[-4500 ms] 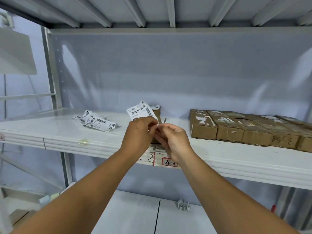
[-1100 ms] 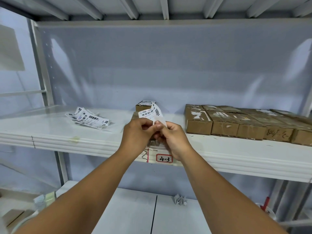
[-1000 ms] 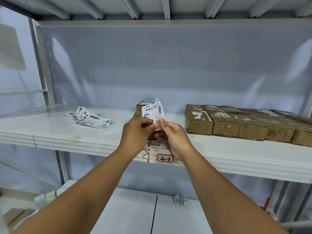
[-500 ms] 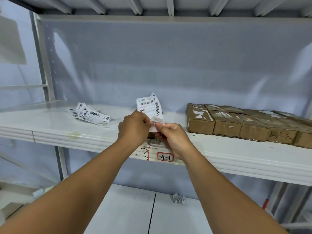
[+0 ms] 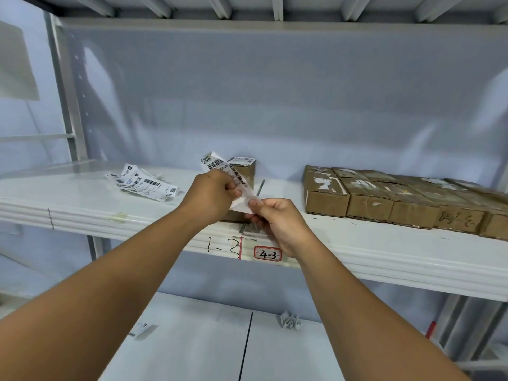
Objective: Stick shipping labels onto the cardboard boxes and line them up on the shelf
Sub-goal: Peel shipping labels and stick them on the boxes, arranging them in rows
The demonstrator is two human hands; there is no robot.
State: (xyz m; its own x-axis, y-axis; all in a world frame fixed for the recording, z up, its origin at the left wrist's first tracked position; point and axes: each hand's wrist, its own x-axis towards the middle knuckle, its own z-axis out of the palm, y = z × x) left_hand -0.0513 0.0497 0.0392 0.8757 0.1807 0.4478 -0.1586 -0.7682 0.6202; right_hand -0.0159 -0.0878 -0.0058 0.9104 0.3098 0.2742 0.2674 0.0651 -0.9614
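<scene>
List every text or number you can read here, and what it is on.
"4-3": red-bordered tag on the shelf edge.
"1-" plus an unclear digit: handwritten left of that tag.
Print on the held shipping label: barcodes, text too small.
Print on the loose shipping labels: too small.
Scrawl on one cardboard box: illegible.

White barcoded label (image 5: 220,165), brown boxes (image 5: 384,199), white shelf (image 5: 384,251).

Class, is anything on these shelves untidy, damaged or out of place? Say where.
Loose labels lie heaped askew on the upper shelf, left. A crumpled paper scrap sits on the lower shelf. The boxes show torn white patches on top.
</scene>
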